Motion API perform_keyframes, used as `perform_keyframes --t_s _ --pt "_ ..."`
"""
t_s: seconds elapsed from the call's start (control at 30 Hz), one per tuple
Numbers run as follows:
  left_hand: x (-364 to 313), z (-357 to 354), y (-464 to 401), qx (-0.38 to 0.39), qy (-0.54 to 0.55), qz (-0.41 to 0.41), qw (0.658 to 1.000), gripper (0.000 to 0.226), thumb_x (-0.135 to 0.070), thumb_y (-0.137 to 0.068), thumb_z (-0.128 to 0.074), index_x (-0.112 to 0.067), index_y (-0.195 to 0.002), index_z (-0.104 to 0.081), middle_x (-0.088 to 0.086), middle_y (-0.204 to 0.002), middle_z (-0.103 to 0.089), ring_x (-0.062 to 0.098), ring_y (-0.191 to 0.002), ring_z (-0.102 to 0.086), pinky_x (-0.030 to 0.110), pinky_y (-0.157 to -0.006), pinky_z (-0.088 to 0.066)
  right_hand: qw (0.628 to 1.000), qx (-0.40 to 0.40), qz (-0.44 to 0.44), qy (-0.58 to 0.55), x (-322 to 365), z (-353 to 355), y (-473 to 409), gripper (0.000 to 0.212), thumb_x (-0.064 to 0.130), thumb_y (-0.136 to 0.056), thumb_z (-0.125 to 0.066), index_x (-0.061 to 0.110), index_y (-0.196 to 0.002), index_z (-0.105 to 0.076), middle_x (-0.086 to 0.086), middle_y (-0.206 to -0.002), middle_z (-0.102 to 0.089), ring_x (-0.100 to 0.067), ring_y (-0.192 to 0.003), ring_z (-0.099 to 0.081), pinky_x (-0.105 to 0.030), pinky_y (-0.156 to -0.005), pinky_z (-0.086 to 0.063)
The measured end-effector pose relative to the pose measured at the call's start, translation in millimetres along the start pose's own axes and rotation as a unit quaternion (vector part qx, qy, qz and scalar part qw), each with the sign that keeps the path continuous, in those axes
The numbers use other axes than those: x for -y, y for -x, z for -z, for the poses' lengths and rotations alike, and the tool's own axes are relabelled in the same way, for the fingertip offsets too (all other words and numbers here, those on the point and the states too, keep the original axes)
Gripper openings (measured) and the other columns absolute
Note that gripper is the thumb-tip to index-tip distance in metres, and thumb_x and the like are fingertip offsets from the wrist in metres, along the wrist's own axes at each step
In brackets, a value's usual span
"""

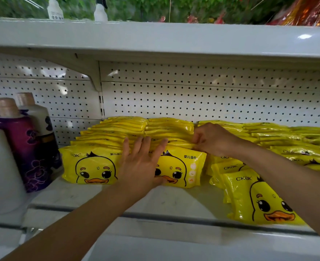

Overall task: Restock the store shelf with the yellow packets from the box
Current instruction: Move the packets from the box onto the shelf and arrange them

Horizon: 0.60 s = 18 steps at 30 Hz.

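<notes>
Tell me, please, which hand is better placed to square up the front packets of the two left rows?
Probably the left hand: its straight fingers already lie flat across both front packets. The right hand is pinching packet tops further back.

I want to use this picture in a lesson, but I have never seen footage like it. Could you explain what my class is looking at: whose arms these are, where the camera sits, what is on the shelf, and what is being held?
There is no machine here. The one picture comes from a wide-angle camera worn on a person's head, looking forward and down, so the two bare arms are the wearer's own.

The left hand lies flat with straight fingers against the front of the yellow packets, which show a cartoon duck face. The right hand has curled fingers in a grip on the top edges of packets in the row behind.

The packets stand in rows on a white shelf with a pegboard back. One loose packet sits tilted near the shelf's front edge on the right. To the left stand a purple bottle and other containers. The box is not in view.
</notes>
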<state>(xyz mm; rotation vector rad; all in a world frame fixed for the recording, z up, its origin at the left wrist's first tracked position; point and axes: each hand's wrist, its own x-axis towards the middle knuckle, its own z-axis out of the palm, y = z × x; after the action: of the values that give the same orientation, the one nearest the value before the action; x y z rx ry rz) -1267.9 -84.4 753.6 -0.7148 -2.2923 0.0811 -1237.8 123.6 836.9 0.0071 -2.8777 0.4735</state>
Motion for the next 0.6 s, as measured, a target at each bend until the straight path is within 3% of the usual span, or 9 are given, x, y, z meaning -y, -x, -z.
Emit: perform_keyframes --t_s 0.13,0.2,0.27,0.3,0.37,0.47,0.6 --pt "0 2 -4 0.029 0.003 0.01 1.0 0.12 -0.08 -0.03 -0.072 -0.025 -0.132 -0.039 0.015 -0.114 -0.063 0.034 -0.107 -0.06 0.057 -0.095 -0.039 1.0 0.004 -0.009 -0.015 -4 2 4 0.014 0.016 -0.081 -0.069 0.025 -0.083 -0.059 0.002 -0.087 -0.061 -0.016 -0.088 -0.059 -0.023 -0.066 -0.043" --pt "2 8 -6 0.054 0.011 0.011 0.998 0.128 -0.08 -0.032 -0.071 -0.022 -0.138 -0.03 0.013 -0.126 -0.057 0.032 -0.12 -0.053 0.058 -0.102 -0.032 0.999 -0.031 0.003 -0.044 -5 8 6 0.016 0.021 -0.082 -0.068 0.023 -0.096 -0.06 0.004 -0.094 -0.059 -0.015 -0.092 -0.057 -0.023 -0.07 -0.041" --pt "8 15 -10 0.086 0.038 0.005 0.996 0.129 -0.078 -0.048 -0.068 -0.022 -0.148 -0.008 0.007 -0.15 -0.03 0.025 -0.141 -0.023 0.056 -0.113 -0.008 0.998 -0.003 0.005 -0.057 -6 17 7 0.036 0.034 -0.083 -0.066 0.025 -0.116 -0.054 0.005 -0.116 -0.054 -0.014 -0.108 -0.051 -0.024 -0.083 -0.04" --pt "12 19 -14 0.115 0.053 0.008 0.992 0.127 -0.076 -0.055 -0.066 -0.023 -0.149 0.001 0.004 -0.156 -0.015 0.021 -0.145 -0.008 0.053 -0.114 0.002 0.997 0.052 -0.006 -0.05 -5 20 9 0.054 0.043 -0.081 -0.066 0.029 -0.129 -0.045 0.008 -0.129 -0.046 -0.013 -0.12 -0.045 -0.026 -0.093 -0.038" --pt "18 23 -21 0.17 0.032 0.0 0.985 0.128 -0.076 -0.057 -0.065 -0.021 -0.149 0.005 0.001 -0.158 -0.004 0.018 -0.146 0.003 0.051 -0.113 0.01 0.986 0.164 -0.029 -0.014 -2 18 11 0.089 0.056 -0.071 -0.069 0.037 -0.144 -0.022 0.012 -0.147 -0.028 -0.014 -0.136 -0.029 -0.03 -0.105 -0.031" --pt "22 24 -32 0.195 -0.011 -0.028 0.98 0.13 -0.074 -0.055 -0.069 -0.016 -0.149 0.0 0.003 -0.157 -0.011 0.019 -0.146 -0.002 0.051 -0.114 0.01 0.982 0.177 -0.012 0.061 1 5 10 0.116 0.052 -0.059 -0.081 0.036 -0.147 -0.007 0.003 -0.156 -0.013 -0.02 -0.142 -0.02 -0.038 -0.112 -0.029" --pt "19 24 -42 0.234 -0.04 -0.03 0.971 0.126 -0.072 -0.051 -0.073 -0.017 -0.146 -0.012 0.001 -0.151 -0.026 0.02 -0.143 -0.014 0.053 -0.114 0.006 0.987 0.133 -0.015 0.09 4 -6 6 0.126 0.04 -0.054 -0.088 0.03 -0.147 -0.004 -0.007 -0.15 -0.014 -0.027 -0.139 -0.024 -0.035 -0.106 -0.035"
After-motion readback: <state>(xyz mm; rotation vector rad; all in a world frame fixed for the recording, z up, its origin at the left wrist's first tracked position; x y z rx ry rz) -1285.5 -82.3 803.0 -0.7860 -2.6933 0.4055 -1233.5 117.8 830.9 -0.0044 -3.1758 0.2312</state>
